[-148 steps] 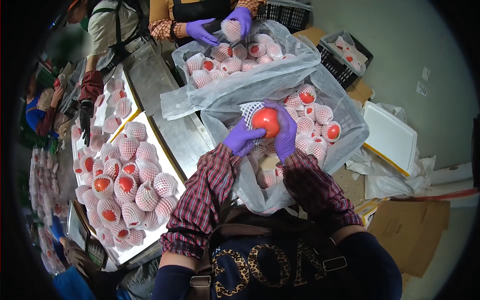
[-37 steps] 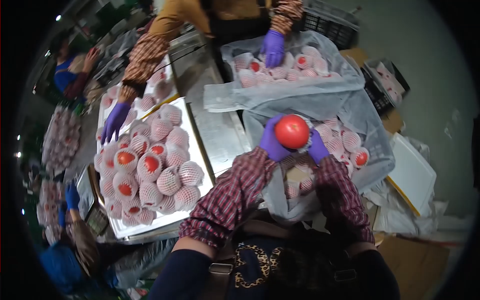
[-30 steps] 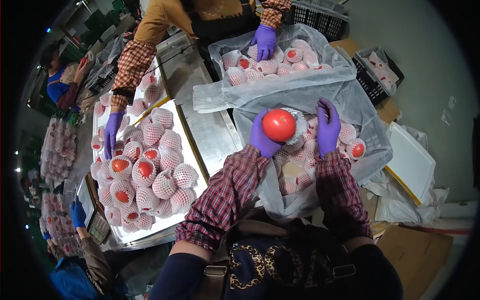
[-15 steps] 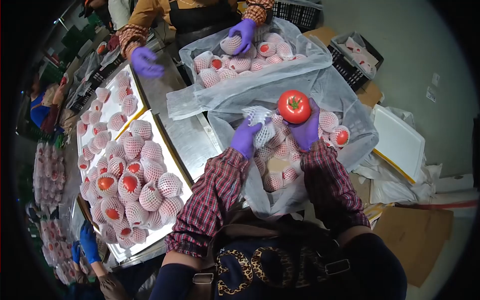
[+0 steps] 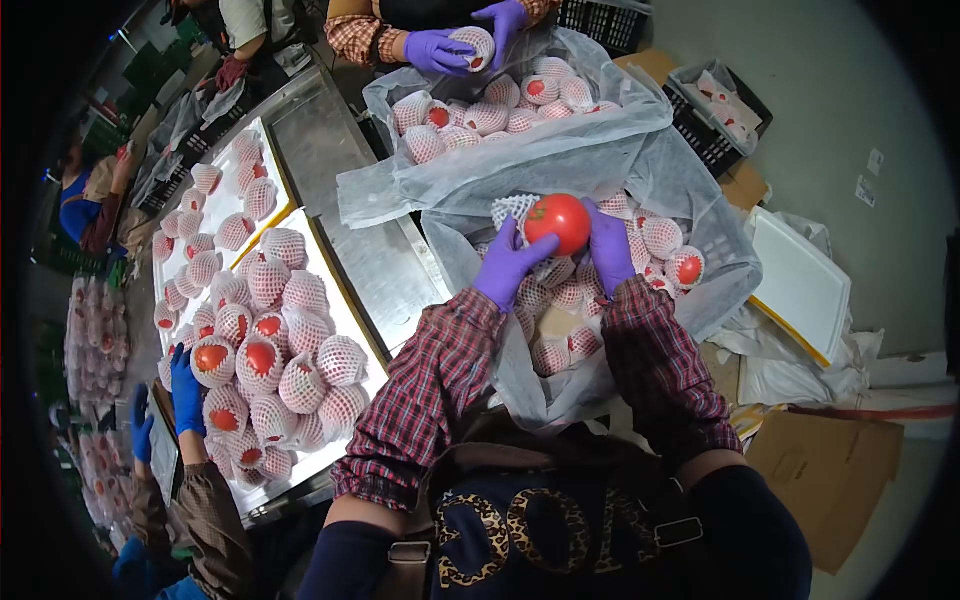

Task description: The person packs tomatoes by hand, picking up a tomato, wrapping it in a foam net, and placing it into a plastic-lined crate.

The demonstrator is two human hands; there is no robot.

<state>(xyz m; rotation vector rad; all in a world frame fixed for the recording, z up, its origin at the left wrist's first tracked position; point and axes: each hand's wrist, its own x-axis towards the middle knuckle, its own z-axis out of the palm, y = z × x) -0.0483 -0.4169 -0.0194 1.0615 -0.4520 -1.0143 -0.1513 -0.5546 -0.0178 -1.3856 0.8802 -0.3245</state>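
Metal sheeting covers the desk [image 5: 382,262] to the left of the near lined box [image 5: 700,292], with grey ground [image 5: 815,110] to the right of it.

Above the near lined box's opening is a bare red tomato [image 5: 562,226], held between two purple-gloved hands. The left hand [image 5: 506,268] has its thumb against the lower left of the tomato, its grip closed around that side; the right hand [image 5: 609,252] is curved against the right side. A white foam net [image 5: 513,209] lies at the tomato's left, by the left fingers. The tomato's stem end points left, toward the net; its shape is nearly round, so no long axis stands out.

Netted tomatoes [image 5: 662,237] fill much of the near lined box beneath the hands, around a piece of cardboard [image 5: 557,326]. Beyond it, a second lined box [image 5: 520,165] holds more, and a co-worker's purple-gloved hands [image 5: 437,52] hold a netted one there. To the left, white trays [image 5: 318,455] carry many netted tomatoes, with a blue-gloved hand [image 5: 186,392] at their edge. To the right lies a white lid [image 5: 800,285], with a brown carton [image 5: 825,475] nearer the wearer.

Leopard-patterned letters [image 5: 473,540] cross the wearer's dark top; an O is clear, the whole word uncertain. Small white labels [image 5: 866,190] right of the near lined box are too small to read.
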